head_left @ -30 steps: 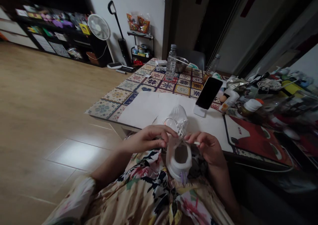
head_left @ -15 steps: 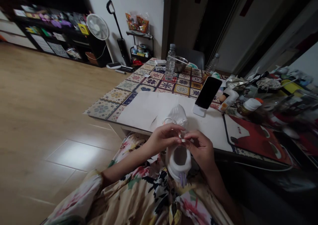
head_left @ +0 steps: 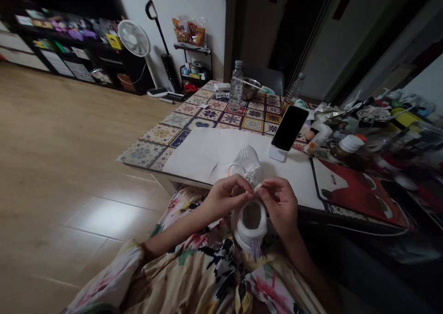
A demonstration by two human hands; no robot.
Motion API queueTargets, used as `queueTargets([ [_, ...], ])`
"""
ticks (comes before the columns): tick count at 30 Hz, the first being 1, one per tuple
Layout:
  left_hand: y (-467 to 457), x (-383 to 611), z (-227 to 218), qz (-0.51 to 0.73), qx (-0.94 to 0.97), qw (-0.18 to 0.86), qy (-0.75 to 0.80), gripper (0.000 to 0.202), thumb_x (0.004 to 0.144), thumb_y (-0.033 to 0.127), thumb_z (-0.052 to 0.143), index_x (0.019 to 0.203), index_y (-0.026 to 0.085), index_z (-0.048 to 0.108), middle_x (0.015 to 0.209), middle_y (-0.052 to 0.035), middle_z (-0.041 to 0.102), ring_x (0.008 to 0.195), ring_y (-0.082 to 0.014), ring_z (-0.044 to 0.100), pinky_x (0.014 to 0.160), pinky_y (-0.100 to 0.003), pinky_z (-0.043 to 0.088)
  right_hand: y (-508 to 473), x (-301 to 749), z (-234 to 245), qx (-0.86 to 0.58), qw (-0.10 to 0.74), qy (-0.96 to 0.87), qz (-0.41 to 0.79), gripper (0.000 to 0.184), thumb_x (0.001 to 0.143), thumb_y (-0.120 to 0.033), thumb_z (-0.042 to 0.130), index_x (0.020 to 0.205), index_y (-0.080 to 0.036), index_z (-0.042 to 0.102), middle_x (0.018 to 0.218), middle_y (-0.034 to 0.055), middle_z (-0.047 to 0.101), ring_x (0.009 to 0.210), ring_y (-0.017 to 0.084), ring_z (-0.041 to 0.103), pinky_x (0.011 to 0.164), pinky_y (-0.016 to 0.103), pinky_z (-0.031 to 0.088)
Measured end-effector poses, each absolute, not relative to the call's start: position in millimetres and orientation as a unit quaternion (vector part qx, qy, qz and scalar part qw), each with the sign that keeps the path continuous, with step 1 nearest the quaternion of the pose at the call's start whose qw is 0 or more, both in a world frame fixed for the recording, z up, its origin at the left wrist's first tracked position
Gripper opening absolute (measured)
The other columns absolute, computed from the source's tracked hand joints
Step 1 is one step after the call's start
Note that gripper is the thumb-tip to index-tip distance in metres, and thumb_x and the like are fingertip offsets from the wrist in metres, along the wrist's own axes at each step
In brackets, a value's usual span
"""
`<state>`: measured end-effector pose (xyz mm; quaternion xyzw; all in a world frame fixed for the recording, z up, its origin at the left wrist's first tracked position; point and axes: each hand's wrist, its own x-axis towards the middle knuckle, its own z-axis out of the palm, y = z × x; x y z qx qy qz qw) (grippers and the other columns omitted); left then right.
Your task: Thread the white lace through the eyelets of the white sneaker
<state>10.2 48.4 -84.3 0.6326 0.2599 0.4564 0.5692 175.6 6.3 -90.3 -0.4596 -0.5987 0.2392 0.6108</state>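
Note:
My left hand (head_left: 231,191) and my right hand (head_left: 278,201) meet above my lap, both with thumb and fingertips pinched. Between them is a small white lace-like strip (head_left: 257,187), mostly covered by the fingers. Right below, a white shoe-like item (head_left: 238,233) rests on my lap. It has an oval opening facing up and a pale purple tab (head_left: 255,248) at its near end. Just beyond my fingers lies a creased white piece (head_left: 247,159) with a thin white loop and a bit of orange; whether it joins the shoe-like item is hidden.
A white sheet (head_left: 194,154) covers the near part of the patterned table (head_left: 148,141). On it a phone (head_left: 290,128) leans on a white stand. Further back stand a clear bottle (head_left: 236,87) and a bowl (head_left: 251,90). Rightward are a red-and-white case (head_left: 356,189) and crowded bottles.
My fingertips have drawn closer together, so less of the white strip shows between them. My right fingers have risen slightly. The white item on my lap stays nearly in place.

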Motion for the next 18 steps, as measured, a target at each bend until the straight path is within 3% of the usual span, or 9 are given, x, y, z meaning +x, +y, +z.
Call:
queueTargets([
  [5,47.7,9.7,-82.3,0.477,0.614,0.562,0.283,0.034,0.071,0.045,0.079,0.069,0.014,0.065,0.066,-0.0022,0.063,0.064,-0.0127,0.054,0.063,-0.025,0.043,7.8,184.6,-78.8,-0.408,0.5,-0.752,0.133,0.018,0.088,-0.017,0.062,0.103,-0.025,0.068,0.102,0.0066,0.069,0.098,0.023,0.064,0.087,0.04,0.053],
  [8,47.1,7.9,-78.1,0.473,0.628,0.55,0.282,0.03,0.073,0.043,0.078,0.072,0.014,0.07,0.07,-0.0044,0.067,0.067,-0.0143,0.057,0.065,-0.025,0.044,8.1,187.6,-76.7,-0.411,0.494,-0.758,0.112,0.011,0.088,-0.018,0.063,0.095,-0.025,0.068,0.1,0.0064,0.066,0.1,0.023,0.06,0.088,0.042,0.05],
  [14,45.8,5.2,-72.5,0.46,0.62,0.556,0.308,0.019,0.074,0.033,0.077,0.074,0.015,0.075,0.072,-0.0049,0.07,0.068,-0.0148,0.06,0.066,-0.025,0.046,9.2,187.9,-81.1,-0.401,0.478,-0.749,0.222,0.007,0.087,-0.019,0.06,0.091,-0.023,0.064,0.105,0.0064,0.061,0.102,0.023,0.06,0.088,0.04,0.05],
  [18,45.9,5.2,-73.7,0.447,0.609,0.572,0.319,0.019,0.073,0.032,0.078,0.074,0.013,0.075,0.07,-0.004,0.071,0.066,-0.0136,0.059,0.065,-0.024,0.046,9.3,184.0,-81.2,-0.408,0.498,-0.754,0.127,0.008,0.086,-0.021,0.066,0.093,-0.024,0.062,0.097,0.0051,0.064,0.095,0.023,0.061,0.084,0.04,0.05],
])
